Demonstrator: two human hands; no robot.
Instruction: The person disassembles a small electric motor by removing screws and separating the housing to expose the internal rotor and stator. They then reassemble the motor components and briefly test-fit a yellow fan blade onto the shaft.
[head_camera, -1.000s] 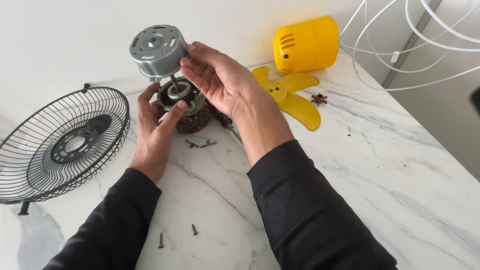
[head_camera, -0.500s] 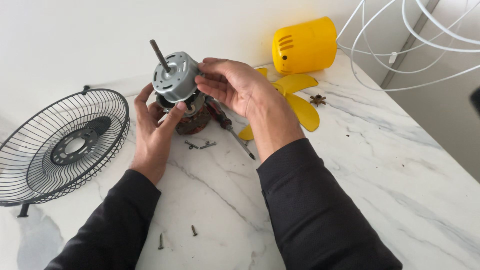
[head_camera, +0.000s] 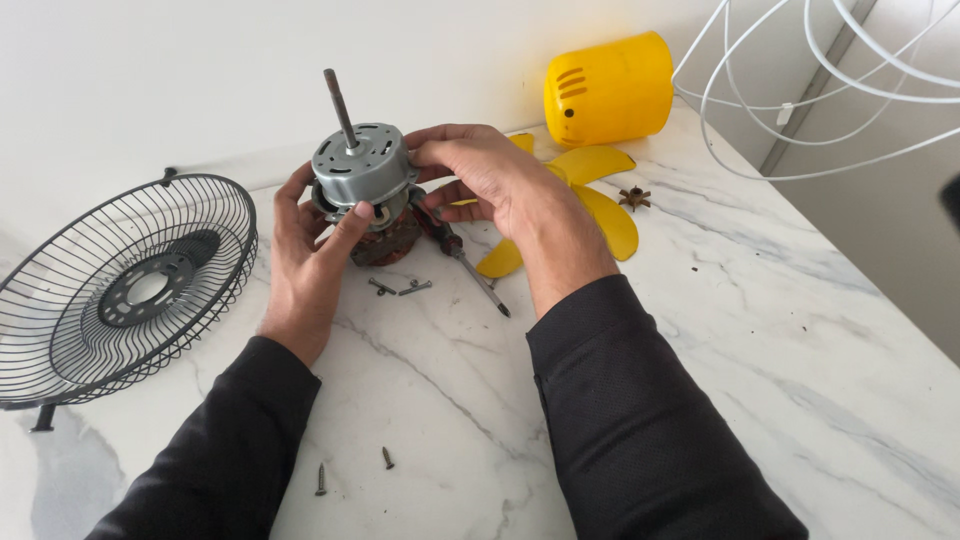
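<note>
A: Largest first. White marble counter (head_camera: 760, 330), grey veins, smooth and glossy. It carries everything.

B: Next the black wire guard (head_camera: 125, 290) at 9 o'clock: a round dished grille of thin bars with a flat hub plate. It lies dish-up, probably so it cannot roll.

A: White wire hoops (head_camera: 800, 90) at 1 o'clock, hanging past the counter edge. Only part shows.

B: Yellow plastic housing (head_camera: 608, 90) at 12 to 1 o'clock, a drum with vent slots, on its side near the wall. Below it the yellow blades (head_camera: 595, 195), glossy curved plastic, flat on the marble behind the right wrist.

A: Now the motor (head_camera: 365, 185), centre, just above the middle of the view. Grey cast metal cap with holes in it, steel shaft tilted up towards 11 o'clock, dark copper-coloured windings below, base resting on the counter.

B: Left hand (head_camera: 310, 255) wraps it from 8 o'clock, thumb pressed on the lower rim, fingers curled behind. I judge that steadies the body. Right hand (head_camera: 490, 185) comes from 3 o'clock, fingertips closed on the cap's edge, apparently seating it.

A: Screwdriver (head_camera: 462, 258): dark handle under the right palm, thin blade pointing to 5 o'clock. Whether that hand touches it, I cannot tell.

B: Smallest: a brown toothed nut (head_camera: 634, 197) at 3 o'clock, screws (head_camera: 398, 289) beside the motor, two more screws (head_camera: 352, 468) at 6 o'clock.
</note>
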